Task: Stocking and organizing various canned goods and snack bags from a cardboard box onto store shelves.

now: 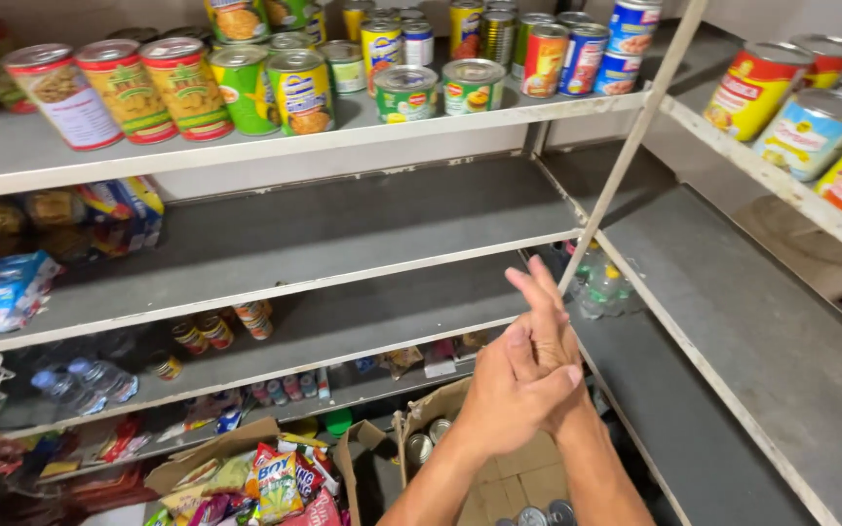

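My left hand and my right hand are pressed together in front of grey metal shelving. The left hand wraps over the back of the right, whose fingers point up and to the left. Neither hand holds anything. Just below them an open cardboard box holds several tin cans. The nearest shelf edge runs behind the hands.
Many coloured tin cans stand on the top shelf, and more cans on the right-hand rack. A slanted metal upright divides the racks. Water bottles lie low left. A box of snack packets sits on the floor.
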